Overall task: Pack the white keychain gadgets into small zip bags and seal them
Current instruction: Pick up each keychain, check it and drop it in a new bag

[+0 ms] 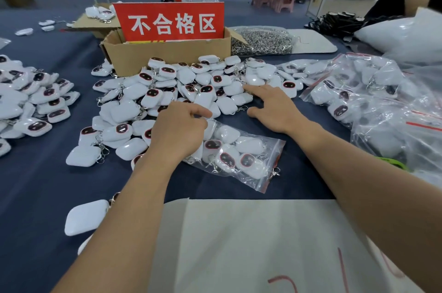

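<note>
A heap of white keychain gadgets (186, 84) with dark oval faces lies mid-table. In front of it a small clear zip bag (241, 156) with a red seal strip holds several gadgets; one metal clasp sticks out at its right end. My left hand (177, 132) rests on the bag's left end with fingers curled, index pointing right; whether it grips the bag is hidden. My right hand (272, 106) lies flat, fingers stretched toward the heap's edge, holding nothing.
A cardboard box (167, 56) with a red sign stands behind the heap. More gadgets (31, 99) are piled at left, filled zip bags (363, 91) at right, metal clasps in a bag (260, 41) at the back. White paper (251, 245) covers the near edge.
</note>
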{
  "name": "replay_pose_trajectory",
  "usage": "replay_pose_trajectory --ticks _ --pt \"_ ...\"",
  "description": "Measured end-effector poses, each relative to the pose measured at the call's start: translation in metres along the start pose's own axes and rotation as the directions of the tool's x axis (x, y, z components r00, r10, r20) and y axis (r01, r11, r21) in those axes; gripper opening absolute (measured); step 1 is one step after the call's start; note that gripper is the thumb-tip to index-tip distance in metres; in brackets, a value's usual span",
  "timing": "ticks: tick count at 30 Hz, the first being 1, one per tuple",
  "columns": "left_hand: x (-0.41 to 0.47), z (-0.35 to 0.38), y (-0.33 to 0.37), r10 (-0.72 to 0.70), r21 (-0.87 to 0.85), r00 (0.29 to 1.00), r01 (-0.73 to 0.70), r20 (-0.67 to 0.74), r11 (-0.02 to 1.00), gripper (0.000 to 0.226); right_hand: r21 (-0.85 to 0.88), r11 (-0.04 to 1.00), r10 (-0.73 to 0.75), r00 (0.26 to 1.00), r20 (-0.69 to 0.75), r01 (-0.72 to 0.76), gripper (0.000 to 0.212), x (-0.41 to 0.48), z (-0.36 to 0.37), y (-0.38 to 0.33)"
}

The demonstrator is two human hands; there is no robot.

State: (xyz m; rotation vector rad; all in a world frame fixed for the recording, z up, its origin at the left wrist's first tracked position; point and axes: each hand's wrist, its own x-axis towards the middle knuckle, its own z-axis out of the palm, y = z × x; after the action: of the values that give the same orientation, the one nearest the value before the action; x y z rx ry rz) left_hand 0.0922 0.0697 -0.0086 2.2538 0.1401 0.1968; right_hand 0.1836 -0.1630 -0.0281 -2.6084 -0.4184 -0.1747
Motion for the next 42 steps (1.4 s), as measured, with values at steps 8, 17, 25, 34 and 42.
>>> replay_pose_trajectory --ticks 8,17,25,34,42 --pt "-0.001 -0.001 0.001 -0.012 0.023 0.999 0.011 0.049 1.0 0.031 0.012 0.988 -0.152 0.985 -0.079 0.154 0.024 -0.01 0.004 -0.003" --pt "-0.008 0.001 0.014 0.035 0.004 0.995 -0.035 0.089 0.999 0.027 0.981 0.169 0.557 0.83 -0.015 -0.095 0.016 -0.05 -0.026 0.01" --pt "-0.064 0.041 0.073 0.202 -0.228 0.979 -0.198 -0.006 0.953 0.02 0.95 0.306 0.554 0.822 -0.13 -0.056 0.02 -0.141 -0.034 -0.015" --pt "-0.102 0.07 0.074 0.339 -0.122 0.934 -0.351 -0.109 0.928 0.019 0.873 0.487 0.433 0.877 -0.209 -0.033 0.02 -0.169 -0.036 -0.054" --pt "-0.105 0.074 0.073 0.394 -0.023 0.897 -0.406 -0.203 0.914 0.022 0.859 0.51 0.362 0.919 -0.154 -0.057 0.025 -0.161 -0.038 -0.056"
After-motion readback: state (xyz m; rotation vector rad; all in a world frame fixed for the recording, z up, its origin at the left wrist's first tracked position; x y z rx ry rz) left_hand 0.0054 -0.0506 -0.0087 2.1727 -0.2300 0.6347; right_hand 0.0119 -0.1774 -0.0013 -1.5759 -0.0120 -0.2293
